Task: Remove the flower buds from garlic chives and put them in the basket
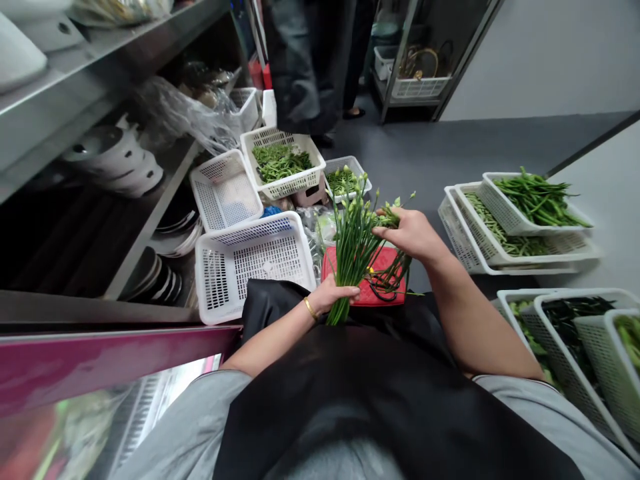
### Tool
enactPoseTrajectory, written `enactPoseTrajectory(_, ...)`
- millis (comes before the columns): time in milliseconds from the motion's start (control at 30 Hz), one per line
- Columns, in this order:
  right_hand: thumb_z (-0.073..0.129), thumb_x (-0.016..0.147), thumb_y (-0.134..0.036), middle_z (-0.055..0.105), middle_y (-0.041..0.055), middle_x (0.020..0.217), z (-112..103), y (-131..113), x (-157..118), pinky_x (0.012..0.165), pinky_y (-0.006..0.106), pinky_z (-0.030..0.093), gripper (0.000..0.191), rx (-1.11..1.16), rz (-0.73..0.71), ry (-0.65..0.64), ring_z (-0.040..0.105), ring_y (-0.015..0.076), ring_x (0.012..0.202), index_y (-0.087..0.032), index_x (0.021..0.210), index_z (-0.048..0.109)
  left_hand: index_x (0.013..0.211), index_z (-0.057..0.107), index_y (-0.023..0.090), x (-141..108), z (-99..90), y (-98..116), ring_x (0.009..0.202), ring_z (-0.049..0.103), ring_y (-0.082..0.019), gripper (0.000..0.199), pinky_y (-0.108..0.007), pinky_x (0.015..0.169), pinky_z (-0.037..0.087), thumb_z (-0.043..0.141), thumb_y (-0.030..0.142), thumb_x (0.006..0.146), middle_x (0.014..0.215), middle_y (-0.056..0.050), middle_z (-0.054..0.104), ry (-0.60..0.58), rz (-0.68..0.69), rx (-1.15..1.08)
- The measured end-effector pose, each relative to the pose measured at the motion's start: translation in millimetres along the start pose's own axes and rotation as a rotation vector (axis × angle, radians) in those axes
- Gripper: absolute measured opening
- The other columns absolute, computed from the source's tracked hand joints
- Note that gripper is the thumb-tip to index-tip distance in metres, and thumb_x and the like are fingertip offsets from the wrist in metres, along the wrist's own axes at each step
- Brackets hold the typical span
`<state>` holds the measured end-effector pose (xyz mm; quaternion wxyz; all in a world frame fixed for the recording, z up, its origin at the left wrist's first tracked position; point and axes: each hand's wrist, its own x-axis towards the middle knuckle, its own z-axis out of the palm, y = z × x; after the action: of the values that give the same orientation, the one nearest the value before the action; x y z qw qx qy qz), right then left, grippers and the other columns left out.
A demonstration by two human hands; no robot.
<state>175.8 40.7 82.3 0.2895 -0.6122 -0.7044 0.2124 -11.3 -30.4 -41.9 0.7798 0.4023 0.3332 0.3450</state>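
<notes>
My left hand (333, 293), with a gold bracelet at the wrist, is wrapped round the lower stalks of an upright bunch of flowering chives (350, 240). The budded tips point away from me. Beside the bunch's upper right, my right hand (413, 232) is closed on a few chive stems with buds (387, 217); its fingertips are partly hidden. Thin loose stems (393, 270) hang below it over a red plastic surface (367, 297), where a dark loop also lies. The black apron covers my lap just under the bunch.
A white basket (253, 305) stands left of my hands, another (227, 190) behind it. Cut greens fill a farther basket (285, 183). Baskets of green beans (525, 230) are stacked at right. Metal shelving (165, 207) lines the left; a person's legs (305, 67) stand ahead.
</notes>
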Motion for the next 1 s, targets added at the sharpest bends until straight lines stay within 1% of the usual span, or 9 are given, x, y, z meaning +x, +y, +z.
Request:
enactPoseTrajectory(67, 0.069, 0.063, -0.033, 0.071, 0.0038, 0.082, 1, 3, 1, 0.078, 0.035, 0.049, 0.028, 0.122, 0.022, -0.079, 0.064, 0.0203, 0.079, -0.019, 0.087, 0.071, 0.076, 0.058, 0.010, -1, 0.7, 1, 0.047, 0.053, -0.009, 0.043, -0.023, 0.048, 0.041, 0.083, 0.038, 0.055, 0.055, 0.001, 0.059, 0.000, 0.000, -0.004)
enactPoseTrajectory(167, 0.071, 0.059, -0.038, 0.071, 0.0022, 0.082, 3, 3, 1, 0.079, 0.034, 0.050, 0.031, 0.406, 0.034, -0.170, 0.064, 0.0174, 0.076, -0.018, 0.084, 0.071, 0.074, 0.057, 0.010, -2, 1.7, 3, 0.046, 0.052, -0.009, 0.043, -0.023, 0.049, 0.041, 0.083, 0.039, 0.055, 0.054, 0.001, 0.058, 0.004, 0.003, 0.002)
enactPoseTrajectory(267, 0.072, 0.057, -0.042, 0.069, 0.0024, 0.075, 6, 2, 1, 0.075, 0.034, 0.051, 0.031, 0.545, 0.055, -0.146, 0.062, 0.0159, 0.070, -0.017, 0.074, 0.070, 0.075, 0.058, 0.011, -1, 1.3, 2, 0.047, 0.052, -0.009, 0.044, -0.023, 0.048, 0.041, 0.083, 0.039, 0.055, 0.054, 0.001, 0.059, 0.009, -0.002, 0.006)
enactPoseTrajectory(367, 0.073, 0.055, -0.041, 0.067, 0.0020, 0.069, 9, 2, 1, 0.072, 0.033, 0.050, 0.028, 0.554, 0.063, -0.063, 0.059, 0.0151, 0.066, -0.016, 0.067, 0.068, 0.080, 0.059, 0.010, -1, -0.4, 1, 0.047, 0.054, -0.010, 0.046, -0.023, 0.048, 0.042, 0.083, 0.040, 0.055, 0.057, 0.000, 0.061, -0.010, -0.005, 0.001)
enactPoseTrajectory(500, 0.074, 0.055, -0.041, 0.068, 0.0017, 0.069, 9, 3, 1, 0.071, 0.033, 0.050, 0.027, 0.564, 0.086, -0.001, 0.061, 0.0160, 0.068, -0.018, 0.068, 0.069, 0.088, 0.061, 0.009, -2, -3.1, 1, 0.049, 0.058, -0.012, 0.053, -0.024, 0.051, 0.045, 0.084, 0.044, 0.055, 0.063, -0.003, 0.066, -0.036, -0.024, 0.007)
enactPoseTrajectory(667, 0.075, 0.054, -0.043, 0.066, 0.0022, 0.066, 0, 3, 7, 0.067, 0.032, 0.048, 0.031, 0.553, 0.097, 0.104, 0.059, 0.0157, 0.064, -0.016, 0.070, 0.070, 0.078, 0.062, 0.009, -4, -2.7, 3, 0.050, 0.059, -0.013, 0.050, -0.025, 0.052, 0.048, 0.085, 0.045, 0.052, 0.064, -0.005, 0.067, -0.058, -0.060, 0.009)
enactPoseTrajectory(733, 0.075, 0.052, -0.043, 0.065, 0.0020, 0.065, -3, 3, 10, 0.064, 0.031, 0.047, 0.032, 0.538, 0.105, 0.104, 0.057, 0.0147, 0.062, -0.016, 0.070, 0.070, 0.077, 0.062, 0.009, -4, -1.1, 4, 0.049, 0.059, -0.012, 0.048, -0.025, 0.052, 0.048, 0.085, 0.044, 0.052, 0.063, -0.005, 0.066, -0.065, -0.064, 0.014)
enactPoseTrajectory(833, 0.073, 0.051, -0.044, 0.062, 0.0015, 0.063, -3, 2, 11, 0.061, 0.029, 0.043, 0.034, 0.511, 0.119, 0.065, 0.053, 0.0130, 0.060, -0.015, 0.067, 0.068, 0.077, 0.063, 0.009, -5, 1.9, 6, 0.048, 0.058, -0.012, 0.049, -0.024, 0.051, 0.047, 0.085, 0.045, 0.052, 0.061, -0.004, 0.066, -0.071, -0.058, 0.031)
enactPoseTrajectory(1000, 0.066, 0.055, -0.040, 0.052, -0.0022, 0.055, -3, 4, 11, 0.055, 0.025, 0.036, 0.026, 0.368, 0.133, -0.016, 0.044, 0.0099, 0.054, -0.015, 0.058, 0.061, 0.066, 0.062, 0.009, -6, 4.1, 10, 0.048, 0.057, -0.011, 0.046, -0.024, 0.051, 0.046, 0.084, 0.047, 0.052, 0.059, -0.004, 0.064, -0.073, -0.060, 0.094)
